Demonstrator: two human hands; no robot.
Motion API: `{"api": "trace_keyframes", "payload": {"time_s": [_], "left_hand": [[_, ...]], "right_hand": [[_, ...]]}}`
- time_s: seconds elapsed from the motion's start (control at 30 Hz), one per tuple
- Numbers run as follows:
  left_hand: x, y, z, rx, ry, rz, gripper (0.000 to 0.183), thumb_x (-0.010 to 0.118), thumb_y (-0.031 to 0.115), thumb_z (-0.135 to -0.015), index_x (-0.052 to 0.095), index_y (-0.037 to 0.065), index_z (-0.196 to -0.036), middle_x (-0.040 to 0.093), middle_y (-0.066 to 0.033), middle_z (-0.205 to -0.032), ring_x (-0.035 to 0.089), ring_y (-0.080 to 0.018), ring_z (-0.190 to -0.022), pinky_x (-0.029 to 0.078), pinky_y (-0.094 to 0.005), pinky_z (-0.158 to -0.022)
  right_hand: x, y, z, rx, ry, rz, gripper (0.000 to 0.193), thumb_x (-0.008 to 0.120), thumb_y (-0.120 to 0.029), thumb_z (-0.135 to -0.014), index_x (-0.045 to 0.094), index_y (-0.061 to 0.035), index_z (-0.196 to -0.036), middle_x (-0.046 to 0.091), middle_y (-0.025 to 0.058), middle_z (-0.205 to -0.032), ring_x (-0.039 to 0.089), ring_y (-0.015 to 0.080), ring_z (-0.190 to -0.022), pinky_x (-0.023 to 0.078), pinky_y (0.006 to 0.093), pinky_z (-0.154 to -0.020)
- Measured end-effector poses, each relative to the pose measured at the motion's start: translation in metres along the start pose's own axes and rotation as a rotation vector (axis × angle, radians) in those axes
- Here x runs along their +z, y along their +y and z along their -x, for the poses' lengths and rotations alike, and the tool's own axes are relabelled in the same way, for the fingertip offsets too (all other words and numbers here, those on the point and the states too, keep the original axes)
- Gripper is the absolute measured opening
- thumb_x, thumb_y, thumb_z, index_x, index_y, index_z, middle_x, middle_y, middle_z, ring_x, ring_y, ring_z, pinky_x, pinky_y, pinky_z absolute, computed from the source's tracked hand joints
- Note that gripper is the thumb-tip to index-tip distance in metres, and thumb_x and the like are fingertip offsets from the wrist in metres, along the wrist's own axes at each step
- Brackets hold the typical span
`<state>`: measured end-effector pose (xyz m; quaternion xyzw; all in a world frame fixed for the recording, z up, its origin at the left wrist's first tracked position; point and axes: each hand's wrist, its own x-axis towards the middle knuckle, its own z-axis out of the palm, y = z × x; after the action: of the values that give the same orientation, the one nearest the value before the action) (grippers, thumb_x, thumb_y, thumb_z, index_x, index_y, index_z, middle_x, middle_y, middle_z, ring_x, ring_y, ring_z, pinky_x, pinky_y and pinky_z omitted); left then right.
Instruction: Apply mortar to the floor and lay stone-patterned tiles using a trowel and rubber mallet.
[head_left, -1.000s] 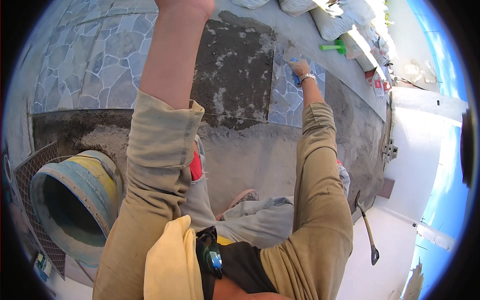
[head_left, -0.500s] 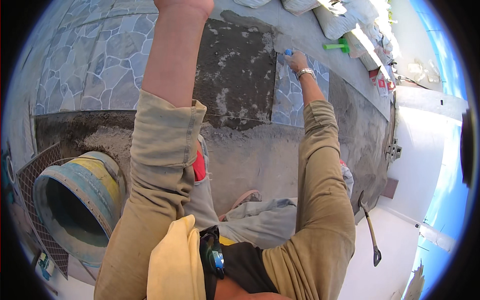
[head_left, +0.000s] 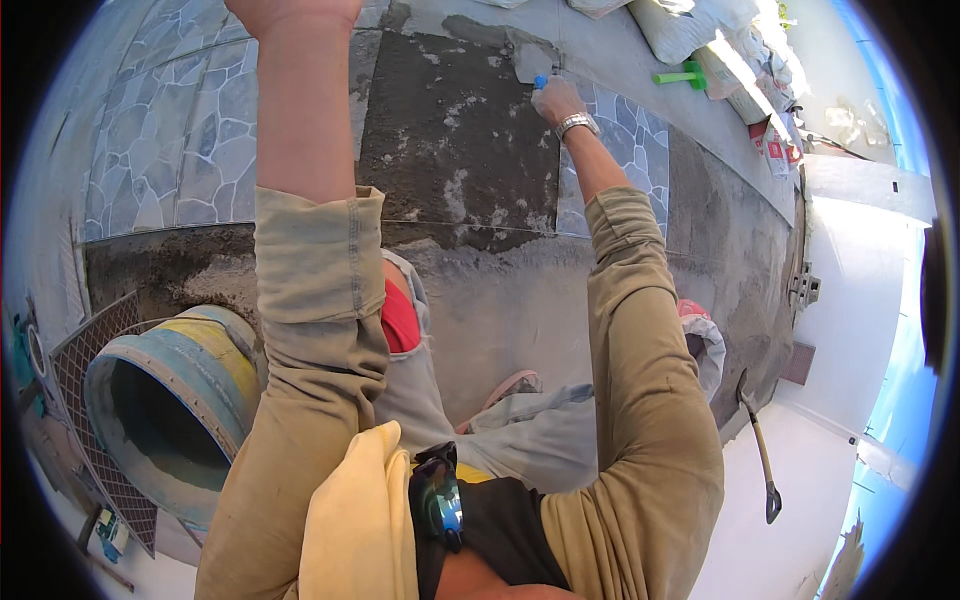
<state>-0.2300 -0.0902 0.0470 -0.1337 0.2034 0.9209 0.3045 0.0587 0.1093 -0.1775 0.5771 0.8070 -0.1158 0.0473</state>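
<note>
Nearest the camera, at the lower edge of the frame, a pale yellow cloth (head_left: 358,510) hangs beside a pair of dark sunglasses (head_left: 438,497). The 2 rolled khaki sleeves (head_left: 645,380) extend upward on either side. Between them, at lower center, are faded jeans (head_left: 535,425), with a red patch (head_left: 400,320) at the left knee, and 1 shoe (head_left: 512,388).

At lower left, a blue-and-yellow bucket (head_left: 222,345) is tipped on its side, mouth toward the lower left; a mesh panel (head_left: 100,400) is positioned just beside it. At lower right, 1 long-handled tool (head_left: 763,450) rests against the white wall (head_left: 850,290).

The left hand (head_left: 295,8) is cut off by the upper edge, left of center; its fingers are out of frame, and its state cannot be determined. The right hand (head_left: 560,100), at upper center, is closed around the blue handle (head_left: 541,82) of a hand tool. A metal wristband (head_left: 577,122) encircles the right wrist. The handle is at the upper right corner of a dark mortar bed (head_left: 460,140). A flat gray shape adjoins the handle; whether it is the blade cannot be determined.

The mortar bed lies between stone-pattern tiles (head_left: 215,130) at upper left and 1 similar blue-gray tile (head_left: 640,150) partly covered by the right forearm. Farther off, at upper right, are a green implement (head_left: 682,77), white sacks (head_left: 670,30) and a red-and-white package (head_left: 775,150). Blue sky (head_left: 910,370) shows along the right edge.
</note>
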Motion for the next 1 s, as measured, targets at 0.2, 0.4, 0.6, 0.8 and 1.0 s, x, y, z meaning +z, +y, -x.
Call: {"api": "trace_keyframes", "payload": {"time_s": [0.2, 0.4, 0.6, 0.8, 1.0], "left_hand": [[0.001, 0.008, 0.004, 0.004, -0.014, 0.022, 0.034, 0.048, 0.046, -0.098, 0.056, 0.015, -0.112, 0.057, -0.0102, -0.118, 0.055, -0.0303, -0.105, 0.049, -0.0521, -0.091], [-0.001, 0.013, -0.009, 0.051, 0.002, 0.069, 0.033, 0.049, 0.047, -0.097, 0.057, 0.017, -0.108, 0.059, -0.0086, -0.11, 0.057, -0.0293, -0.099, 0.05, -0.0518, -0.086], [-0.006, 0.01, -0.019, 0.038, -0.027, 0.038, 0.033, 0.049, 0.047, -0.097, 0.057, 0.017, -0.109, 0.059, -0.0087, -0.111, 0.057, -0.0288, -0.099, 0.049, -0.0521, -0.085], [-0.004, 0.01, -0.007, 0.024, -0.015, 0.052, 0.036, 0.049, 0.048, -0.097, 0.055, 0.015, -0.113, 0.057, -0.0098, -0.116, 0.055, -0.0299, -0.104, 0.048, -0.0514, -0.089], [0.011, 0.001, 0.014, 0.07, 0.026, 0.07, 0.036, 0.05, 0.047, -0.098, 0.055, 0.015, -0.114, 0.057, -0.0094, -0.117, 0.054, -0.0302, -0.104, 0.048, -0.0508, -0.09]], "right_hand": [[-0.014, 0.006, -0.013, 0.103, 0.013, -0.055, 0.038, 0.061, -0.022, -0.084, 0.072, 0.0012, -0.112, 0.067, 0.028, -0.121, 0.063, 0.0441, -0.117, 0.051, 0.048, -0.1], [-0.019, 0.07, -0.029, 0.121, 0.039, 0.055, 0.038, 0.063, -0.021, -0.081, 0.073, 0.0024, -0.11, 0.067, 0.0294, -0.12, 0.064, 0.0438, -0.116, 0.051, 0.0469, -0.099], [-0.01, -0.069, -0.013, 0.022, -0.031, -0.064, 0.042, 0.064, -0.023, -0.084, 0.07, -0.0008, -0.119, 0.065, 0.0263, -0.127, 0.063, 0.0424, -0.119, 0.051, 0.0493, -0.102], [-0.024, -0.126, -0.006, -0.127, -0.072, 0.004, 0.041, 0.063, -0.023, -0.086, 0.07, -0.0052, -0.122, 0.067, 0.0231, -0.127, 0.064, 0.0406, -0.119, 0.052, 0.048, -0.101], [-0.033, -0.091, -0.05, -0.026, 0.008, 0.022, 0.04, 0.062, -0.024, -0.085, 0.071, -0.0057, -0.12, 0.067, 0.02, -0.128, 0.064, 0.04, -0.118, 0.053, 0.047, -0.099]]}}
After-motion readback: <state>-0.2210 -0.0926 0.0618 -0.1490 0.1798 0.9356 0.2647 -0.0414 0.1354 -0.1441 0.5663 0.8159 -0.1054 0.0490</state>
